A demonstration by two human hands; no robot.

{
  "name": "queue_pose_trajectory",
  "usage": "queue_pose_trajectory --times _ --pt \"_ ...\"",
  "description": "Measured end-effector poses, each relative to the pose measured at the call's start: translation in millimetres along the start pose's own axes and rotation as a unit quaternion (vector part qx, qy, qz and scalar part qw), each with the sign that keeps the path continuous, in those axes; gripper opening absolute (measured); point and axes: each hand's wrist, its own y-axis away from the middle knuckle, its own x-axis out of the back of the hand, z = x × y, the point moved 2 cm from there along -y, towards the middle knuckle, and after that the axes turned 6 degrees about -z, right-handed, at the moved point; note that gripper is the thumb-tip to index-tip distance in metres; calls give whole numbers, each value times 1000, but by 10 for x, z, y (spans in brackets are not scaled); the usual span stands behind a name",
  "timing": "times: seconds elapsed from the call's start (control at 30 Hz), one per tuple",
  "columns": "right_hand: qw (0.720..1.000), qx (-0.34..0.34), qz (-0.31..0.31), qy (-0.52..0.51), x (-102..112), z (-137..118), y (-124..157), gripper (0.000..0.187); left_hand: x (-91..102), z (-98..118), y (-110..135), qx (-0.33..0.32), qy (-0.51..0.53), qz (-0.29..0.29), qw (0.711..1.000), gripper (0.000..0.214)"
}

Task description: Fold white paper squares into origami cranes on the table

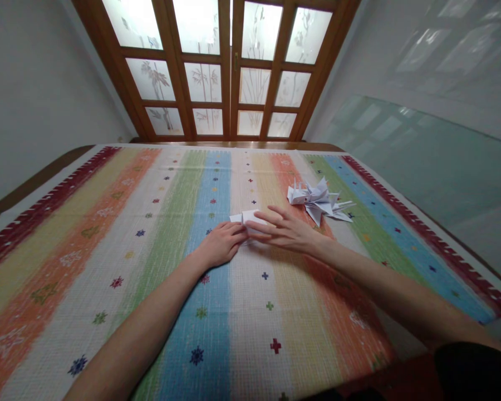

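My left hand (222, 244) is at the near left side of a small folded white paper (249, 216), fingers bunched and curled; can't tell if they pinch or just press. My right hand (290, 229) lies across the paper's right part, fingers spread; thumb hidden, so no call on a pinch there either. Paper sits between both hands, about mid-counter, partly covered by them.

Progress, my guess: this piece is partway. Folds are in, but the visible part is a flat packet, so shaping looks left to do. Off to the right, near the right hand but apart from it, a pile of pointed white folded papers (317, 199); those look done. Overlapping, can't count them.

Counter (30, 185): wood rim, mostly under a striped cloth (246, 328) with small snowflake and cross motifs. Beyond the far edge, wood-framed doors (225, 83) with bright patterned glass. Plain pale wall (29, 83) left; glossy, reflective wall (426, 150) right. Dark sleeve (471, 367) bottom right.
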Motion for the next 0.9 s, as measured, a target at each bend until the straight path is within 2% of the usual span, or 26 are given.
queue_pose_trajectory --times 0.07,0.13,0.27,0.33,0.4,0.47,0.57,0.67,0.77,0.9 --pt "993 55 -48 87 78 -26 -129 40 -13 -8 1 -4 -8 -4 1000 34" --pt "971 127 -115 168 135 -59 -272 39 -30 -15 1 -6 -13 -13 1000 32" --pt "877 272 -261 300 191 -122 -513 41 -39 -17 1 -6 -10 -33 999 31" --pt "836 296 -313 341 189 -127 -590 43 -20 -10 1 -7 -7 -26 1000 33" --pt "823 286 -343 351 173 -116 -635 40 -3 -2 0 -9 -11 -25 1000 36" --pt "831 263 -357 335 147 -90 -645 36 3 2 -2 -8 -18 -33 999 40" --pt "863 229 -353 280 101 -27 -613 27 -4 2 -5 -6 -23 -36 999 37" --pt "910 192 -306 204 62 55 -570 16 -16 -2 -3 -5 -20 -28 999 34" --pt "951 138 -245 131 33 121 -549 16 -19 -7 5 -6 -6 -24 1000 33" --pt "973 70 -204 84 -17 110 -588 19 -21 -45 11 38 39 -15 998 35"
